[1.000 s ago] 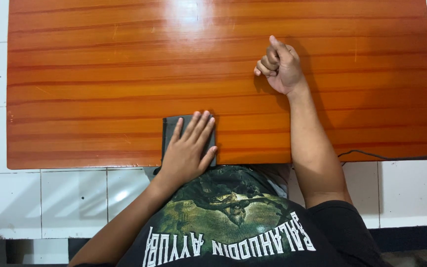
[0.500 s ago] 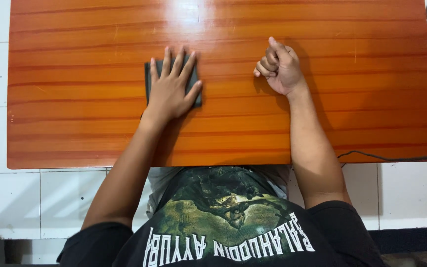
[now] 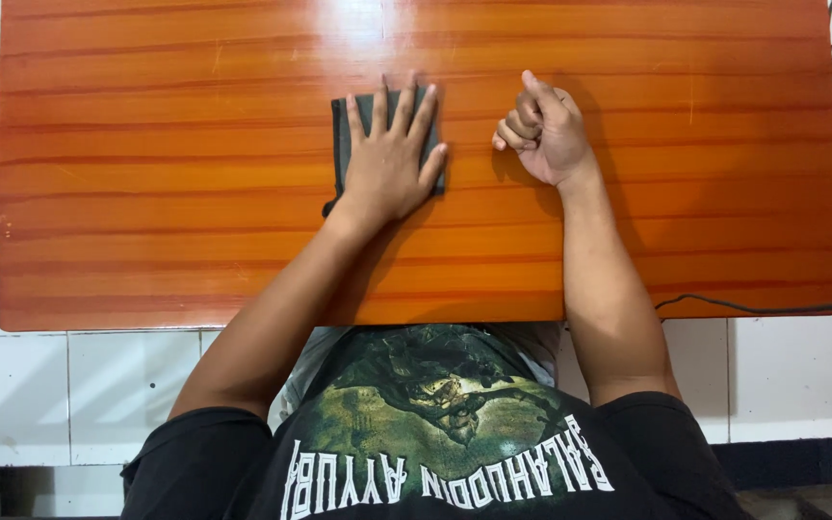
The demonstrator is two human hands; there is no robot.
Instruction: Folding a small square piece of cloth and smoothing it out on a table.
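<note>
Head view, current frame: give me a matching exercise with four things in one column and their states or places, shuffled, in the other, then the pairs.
Things:
1. left hand
2. right hand
3. dark cloth
4. black cable

States or places:
A. runs along the wooden table's near right edge
B. loosely curled, resting on the bare tabletop
C. flat, fingers spread, pressing down
D. lies under a palm, edges showing around it

Pairs: 1-C, 2-B, 3-D, 4-A
</note>
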